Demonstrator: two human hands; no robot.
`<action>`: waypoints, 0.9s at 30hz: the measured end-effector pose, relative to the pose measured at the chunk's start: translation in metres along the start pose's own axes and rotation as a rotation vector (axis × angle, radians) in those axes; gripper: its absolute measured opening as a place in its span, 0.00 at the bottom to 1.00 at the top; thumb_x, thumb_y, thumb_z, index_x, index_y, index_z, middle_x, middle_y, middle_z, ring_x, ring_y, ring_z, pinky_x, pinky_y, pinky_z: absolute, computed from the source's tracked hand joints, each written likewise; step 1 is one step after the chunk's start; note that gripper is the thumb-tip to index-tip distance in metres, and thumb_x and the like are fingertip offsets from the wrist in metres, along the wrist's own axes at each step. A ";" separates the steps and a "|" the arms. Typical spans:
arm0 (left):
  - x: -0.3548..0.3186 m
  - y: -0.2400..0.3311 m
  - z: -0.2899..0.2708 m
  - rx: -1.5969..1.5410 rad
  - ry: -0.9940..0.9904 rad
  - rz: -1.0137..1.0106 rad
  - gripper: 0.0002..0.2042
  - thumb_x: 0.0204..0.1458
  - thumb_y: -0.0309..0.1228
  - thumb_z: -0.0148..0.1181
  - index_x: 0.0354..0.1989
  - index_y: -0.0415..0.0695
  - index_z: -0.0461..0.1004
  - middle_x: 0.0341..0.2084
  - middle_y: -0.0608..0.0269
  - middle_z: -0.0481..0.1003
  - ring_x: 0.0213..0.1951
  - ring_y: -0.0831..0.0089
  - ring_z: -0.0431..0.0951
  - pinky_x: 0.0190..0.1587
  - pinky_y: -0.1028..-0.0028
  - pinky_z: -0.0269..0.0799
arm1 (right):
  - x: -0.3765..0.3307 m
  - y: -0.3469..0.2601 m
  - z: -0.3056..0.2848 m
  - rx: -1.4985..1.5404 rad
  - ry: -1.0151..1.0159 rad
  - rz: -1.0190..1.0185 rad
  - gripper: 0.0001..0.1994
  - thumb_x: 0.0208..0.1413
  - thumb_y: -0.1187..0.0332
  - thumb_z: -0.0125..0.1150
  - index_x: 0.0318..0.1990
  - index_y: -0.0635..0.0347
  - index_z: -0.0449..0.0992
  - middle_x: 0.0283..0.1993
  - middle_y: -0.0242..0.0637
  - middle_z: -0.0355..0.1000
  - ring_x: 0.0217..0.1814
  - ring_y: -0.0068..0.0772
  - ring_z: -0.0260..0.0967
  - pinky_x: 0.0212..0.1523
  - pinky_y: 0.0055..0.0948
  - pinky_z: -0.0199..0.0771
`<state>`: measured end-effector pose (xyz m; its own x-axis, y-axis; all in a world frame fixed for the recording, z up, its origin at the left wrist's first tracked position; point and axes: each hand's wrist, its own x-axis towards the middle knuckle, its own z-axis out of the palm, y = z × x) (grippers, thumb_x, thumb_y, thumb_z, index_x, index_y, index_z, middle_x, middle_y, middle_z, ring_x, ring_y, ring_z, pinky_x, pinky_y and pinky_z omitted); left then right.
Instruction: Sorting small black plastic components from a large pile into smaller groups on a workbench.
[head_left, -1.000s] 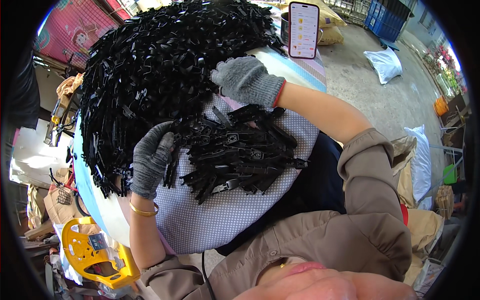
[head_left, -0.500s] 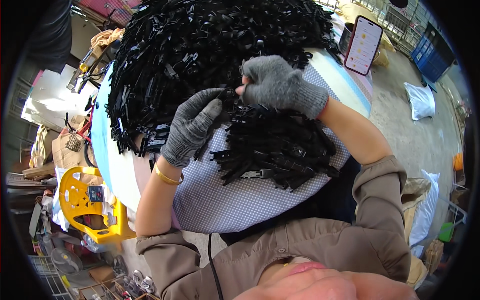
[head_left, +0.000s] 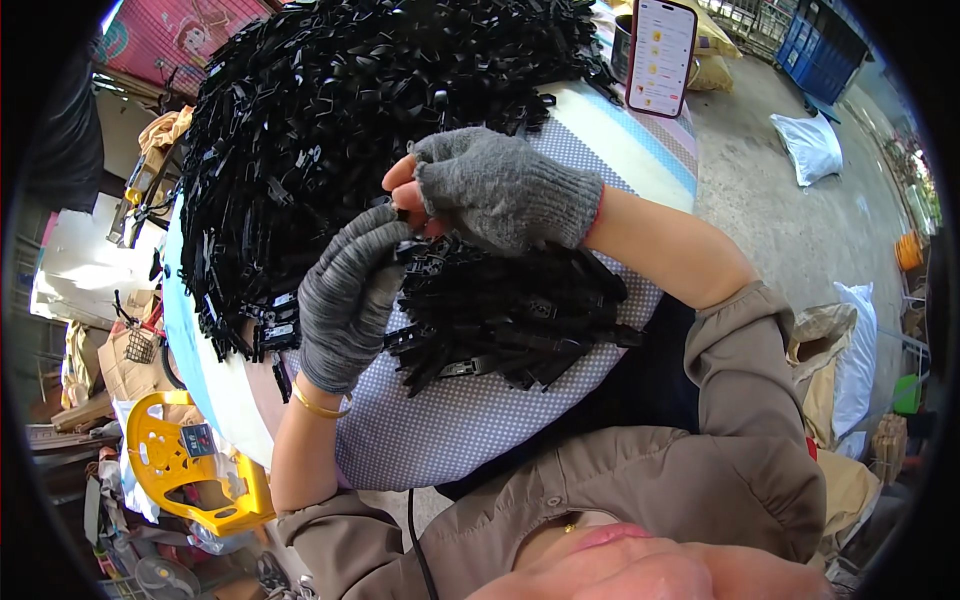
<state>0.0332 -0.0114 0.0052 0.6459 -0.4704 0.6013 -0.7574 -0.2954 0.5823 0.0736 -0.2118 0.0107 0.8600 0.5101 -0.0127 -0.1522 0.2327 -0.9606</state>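
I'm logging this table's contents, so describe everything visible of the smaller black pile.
The smaller pile is a loose spread of slim black pieces, plastic-looking, one with a silvery patch. They lie at mixed angles on dotted cloth, on the near side of the larger heap. The right hand covers part of its far edge; whether hand or heap touches it is unclear.

A second ago the hands were well apart; now the left hand and right hand meet at the fingertips. The right hand has shifted left and closer to the small pile of black plastic pieces, baring more of its fingers than half a second ago. The left hand's thumb, then standing apart, lies nearer its fingers. The view has swung too, cutting off the fan below.
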 end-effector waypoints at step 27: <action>-0.003 0.000 -0.007 -0.479 0.003 -0.709 0.14 0.54 0.33 0.56 0.46 0.39 0.73 0.21 0.71 0.72 0.19 0.89 0.67 0.20 0.89 0.62 | -0.005 -0.007 -0.003 -0.375 0.076 -0.074 0.11 0.52 0.65 0.59 0.39 0.62 0.77 0.31 0.33 0.74 0.30 0.22 0.71 0.34 0.21 0.74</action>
<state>0.0318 -0.0041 0.0074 0.9525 -0.3043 0.0088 -0.0523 -0.1352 0.9894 0.0715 -0.2183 0.0162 0.8977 0.4373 0.0537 0.0883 -0.0594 -0.9943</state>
